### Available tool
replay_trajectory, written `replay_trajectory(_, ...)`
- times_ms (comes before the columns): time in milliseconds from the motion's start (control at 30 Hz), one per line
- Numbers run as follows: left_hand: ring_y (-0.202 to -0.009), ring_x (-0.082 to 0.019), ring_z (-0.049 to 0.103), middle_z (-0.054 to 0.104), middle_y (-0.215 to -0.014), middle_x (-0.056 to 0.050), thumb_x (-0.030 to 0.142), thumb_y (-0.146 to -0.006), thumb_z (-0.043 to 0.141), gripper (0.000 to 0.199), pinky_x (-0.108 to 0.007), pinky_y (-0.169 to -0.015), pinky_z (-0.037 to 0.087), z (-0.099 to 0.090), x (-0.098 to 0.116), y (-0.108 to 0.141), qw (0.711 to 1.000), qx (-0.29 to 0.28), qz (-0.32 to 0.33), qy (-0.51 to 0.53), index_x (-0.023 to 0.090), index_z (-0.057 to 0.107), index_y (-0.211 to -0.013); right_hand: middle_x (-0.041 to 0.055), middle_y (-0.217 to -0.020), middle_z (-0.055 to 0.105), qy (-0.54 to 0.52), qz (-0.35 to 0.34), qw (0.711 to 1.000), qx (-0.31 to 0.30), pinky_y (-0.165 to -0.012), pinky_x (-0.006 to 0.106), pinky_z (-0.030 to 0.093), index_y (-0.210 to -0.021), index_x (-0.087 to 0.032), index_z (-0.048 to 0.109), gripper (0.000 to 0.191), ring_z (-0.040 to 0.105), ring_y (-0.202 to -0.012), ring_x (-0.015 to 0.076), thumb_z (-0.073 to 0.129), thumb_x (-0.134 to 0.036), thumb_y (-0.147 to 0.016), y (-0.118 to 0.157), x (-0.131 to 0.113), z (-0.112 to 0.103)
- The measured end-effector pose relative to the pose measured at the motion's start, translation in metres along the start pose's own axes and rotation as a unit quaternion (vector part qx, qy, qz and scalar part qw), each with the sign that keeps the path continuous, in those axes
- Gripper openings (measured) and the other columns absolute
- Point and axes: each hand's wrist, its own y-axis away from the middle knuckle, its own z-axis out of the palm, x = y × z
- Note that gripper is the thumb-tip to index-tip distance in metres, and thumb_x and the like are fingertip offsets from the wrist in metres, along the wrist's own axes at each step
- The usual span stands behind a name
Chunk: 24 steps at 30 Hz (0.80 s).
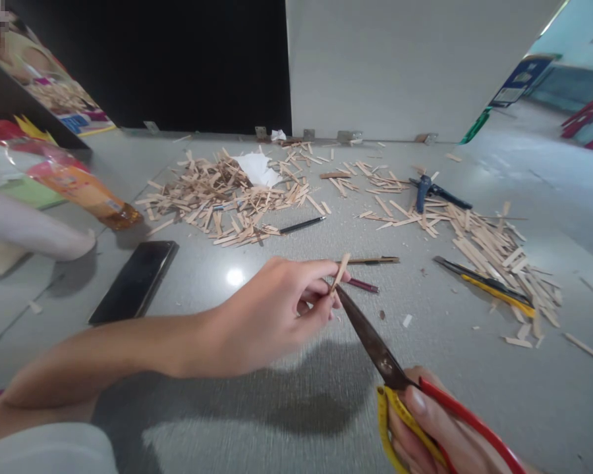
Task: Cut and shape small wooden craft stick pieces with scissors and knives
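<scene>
Between the fingertips of my left hand (281,309) a small wooden strip (342,271) is pinched, tilted upward. My right hand (439,428) grips a pair of scissors (375,342) by its handles, one yellow and one red. The dark blades look nearly together, and their tip meets the strip's lower end by my left fingers. Whether the tip cuts or only touches the wood I cannot tell. Just beyond my left hand lie a brown pen-like stick (375,261) and a dark red pen (363,285).
Wood strips (217,191) lie heaped at the back left, with white paper (259,169) on them. More strips (494,237) spread right, beside a yellow utility knife (499,288) and a blue tool (427,191). A phone (133,283), a bottle (79,181) and another person's arm (34,224) are left.
</scene>
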Motion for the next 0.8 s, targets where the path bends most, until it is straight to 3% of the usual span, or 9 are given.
replay_trajectory(100, -0.064, -0.014, 0.067, 0.072, -0.073, 0.000, 0.020, -0.101, 0.057, 0.015, -0.021, -0.059, 0.047, -0.004, -0.002, -0.002, 0.999, -0.009, 0.012, -0.051, 0.017, 0.071, -0.102, -0.0081, -0.050, 0.038, -0.071, 0.029, 0.997, -0.007, -0.042, 0.021, 0.024, -0.062, -0.023, 0.047, 0.071, 0.030, -0.044, 0.0068, 0.066, -0.086, -0.091, -0.002, 0.005, 0.003)
replay_trajectory(267, -0.056, -0.011, 0.054, 0.065, -0.070, 0.004, 0.012, -0.098, 0.053, 0.026, -0.022, -0.057, 0.038, -0.011, -0.005, -0.004, 0.990, -0.020, 0.047, -0.129, 0.019, 0.075, -0.110, -0.0090, -0.039, 0.031, -0.123, 0.039, 0.987, -0.100, -0.035, 0.021, 0.011, -0.051, -0.024, 0.038, 0.079, 0.024, -0.036, 0.0039, 0.061, -0.088, -0.093, -0.008, -0.006, 0.009)
replay_trajectory(433, -0.054, -0.009, 0.050, 0.061, -0.065, 0.005, 0.012, -0.094, 0.054, 0.018, -0.023, -0.055, 0.035, -0.014, -0.002, -0.007, 0.992, -0.019, 0.033, -0.117, 0.018, 0.067, -0.085, -0.0079, -0.037, 0.032, -0.160, 0.040, 0.981, -0.106, -0.035, 0.019, 0.013, -0.045, -0.024, 0.034, 0.085, 0.024, -0.035, 0.0034, 0.058, -0.093, -0.090, -0.013, -0.003, 0.006)
replay_trajectory(567, -0.053, -0.009, 0.043, 0.051, -0.061, 0.007, 0.011, -0.091, 0.056, 0.014, -0.021, -0.052, 0.032, -0.016, -0.001, -0.008, 0.996, -0.041, 0.007, -0.081, 0.019, 0.066, -0.084, -0.0075, -0.036, 0.030, -0.163, 0.049, 0.980, -0.105, -0.035, 0.019, 0.014, -0.045, -0.024, 0.034, 0.088, 0.025, -0.032, 0.0034, 0.048, -0.101, -0.086, -0.015, 0.006, 0.004)
replay_trajectory(800, -0.055, -0.012, 0.065, 0.065, -0.064, 0.004, 0.015, -0.093, 0.059, 0.008, -0.019, -0.053, 0.047, -0.027, -0.002, -0.011, 0.995, -0.060, -0.073, 0.017, 0.020, 0.064, -0.090, -0.0064, -0.035, 0.032, -0.097, 0.004, 0.991, -0.094, -0.031, 0.020, 0.010, -0.048, -0.025, 0.035, 0.083, 0.028, -0.027, 0.0045, 0.054, -0.095, -0.090, -0.012, -0.009, 0.005)
